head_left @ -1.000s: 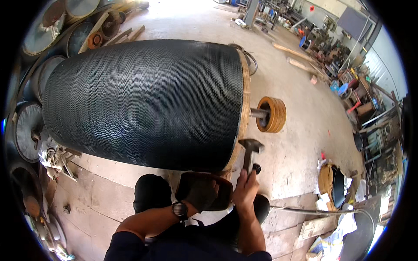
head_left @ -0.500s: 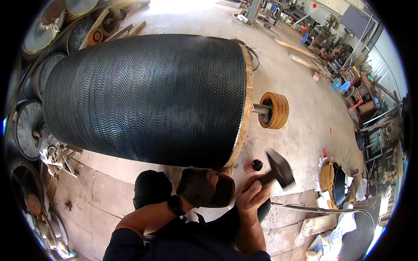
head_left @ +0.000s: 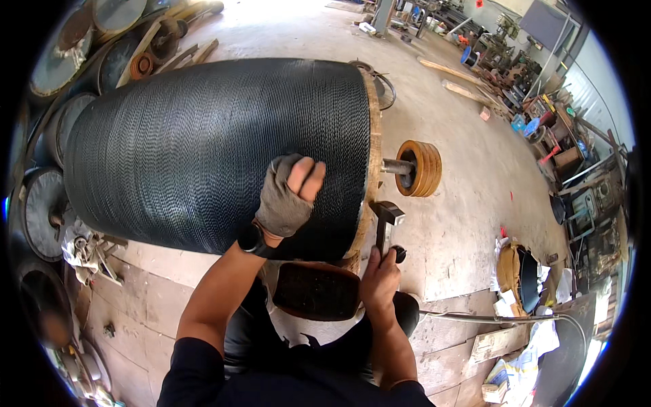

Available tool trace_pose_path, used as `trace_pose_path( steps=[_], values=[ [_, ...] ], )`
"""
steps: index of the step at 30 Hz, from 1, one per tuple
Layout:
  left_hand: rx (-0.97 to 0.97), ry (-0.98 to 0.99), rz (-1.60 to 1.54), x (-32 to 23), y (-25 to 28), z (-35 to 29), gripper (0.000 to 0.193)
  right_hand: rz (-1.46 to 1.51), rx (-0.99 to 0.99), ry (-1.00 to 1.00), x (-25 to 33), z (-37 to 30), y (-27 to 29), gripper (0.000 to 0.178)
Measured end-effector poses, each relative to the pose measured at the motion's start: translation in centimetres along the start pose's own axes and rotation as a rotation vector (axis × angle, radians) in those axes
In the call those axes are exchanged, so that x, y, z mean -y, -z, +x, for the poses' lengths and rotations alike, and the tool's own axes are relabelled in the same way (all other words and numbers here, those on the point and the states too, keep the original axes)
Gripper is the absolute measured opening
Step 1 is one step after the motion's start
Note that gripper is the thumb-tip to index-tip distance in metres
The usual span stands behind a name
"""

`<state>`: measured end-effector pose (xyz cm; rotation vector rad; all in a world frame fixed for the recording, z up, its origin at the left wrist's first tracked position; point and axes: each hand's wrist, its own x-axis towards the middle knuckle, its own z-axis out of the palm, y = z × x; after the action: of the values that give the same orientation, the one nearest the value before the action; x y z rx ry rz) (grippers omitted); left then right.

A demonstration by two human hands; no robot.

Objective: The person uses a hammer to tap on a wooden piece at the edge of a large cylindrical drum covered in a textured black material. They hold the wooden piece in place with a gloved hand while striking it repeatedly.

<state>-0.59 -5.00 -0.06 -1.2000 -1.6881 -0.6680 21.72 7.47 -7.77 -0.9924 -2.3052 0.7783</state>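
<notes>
A large black roller [head_left: 203, 149] with a finely ridged, spiky-looking surface lies across the view in front of me. My left hand [head_left: 288, 197], in a grey glove with bare fingertips, rests on the roller toward its right end, fingers curled in. Whatever they pinch is hidden. My right hand [head_left: 380, 281] is closed round the handle of a hammer [head_left: 388, 216]; its metal head is up beside the roller's pale wooden end rim [head_left: 374, 122]. Below the roller, between my knees, sits a brown box [head_left: 319, 264] with a dark inside. A black bottle cap [head_left: 400, 254] shows behind my right hand.
An orange-brown grooved pulley [head_left: 419, 168] sticks out on a shaft from the roller's right end. More rollers [head_left: 44, 214] are stacked along the left. A hose [head_left: 488, 317] runs across the floor at right, near a cardboard ring [head_left: 508, 278]. Wooden planks [head_left: 454, 73] lie farther off.
My left hand has come up from the box onto the roller. My right hand has lowered slightly leftward, and the hammer head now points up beside the roller's end.
</notes>
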Motion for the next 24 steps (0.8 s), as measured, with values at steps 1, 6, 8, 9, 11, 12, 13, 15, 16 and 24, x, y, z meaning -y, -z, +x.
trace_pose_path(
  steps=[1, 6, 8, 9, 11, 12, 13, 15, 16, 24],
  values=[
    [-0.03, -0.003, 0.005, 0.1, -0.7, -0.3, 0.046, 0.121, -0.069, 0.037, -1.0, -1.2, 0.2, 0.023],
    [-0.031, 0.017, 0.049, 0.4, -1.1, 0.2, 0.044, 0.502, -0.294, 0.311, -1.1, -2.4, 0.6, 0.025],
    [-0.013, 0.065, 0.034, 0.8, -1.0, -0.2, 0.045, 0.167, -0.347, 0.402, -1.6, -1.1, -0.3, 0.023],
    [-0.005, 0.069, 0.046, 0.9, -1.2, -0.2, 0.045, 0.101, -0.205, 0.217, -1.4, -0.8, -0.5, 0.026],
    [0.001, 0.084, 0.075, 1.1, -1.4, 0.0, 0.043, 0.071, -0.131, 0.081, -1.3, -1.5, -0.4, 0.021],
    [0.012, 0.073, 0.105, 1.0, -1.4, 0.5, 0.043, 0.114, -0.136, 0.075, -1.5, -1.8, -0.3, 0.021],
    [0.022, 0.064, 0.137, 1.0, -1.3, 1.0, 0.043, 0.157, -0.139, 0.071, -1.8, -2.2, -0.2, 0.021],
    [0.038, 0.032, 0.163, 0.1, -0.7, 1.4, 0.042, 0.205, -0.145, 0.083, -2.7, -3.3, 0.0, 0.02],
    [-0.01, 0.026, 0.059, -1.1, -0.4, 0.9, 0.046, 0.199, -0.131, 0.081, -2.8, -3.9, 0.1, 0.02],
    [0.137, 0.232, -0.459, -9.7, -1.7, -3.8, 0.05, 0.168, -0.007, 0.087, -2.7, -4.5, 0.7, 0.021]
  ],
)
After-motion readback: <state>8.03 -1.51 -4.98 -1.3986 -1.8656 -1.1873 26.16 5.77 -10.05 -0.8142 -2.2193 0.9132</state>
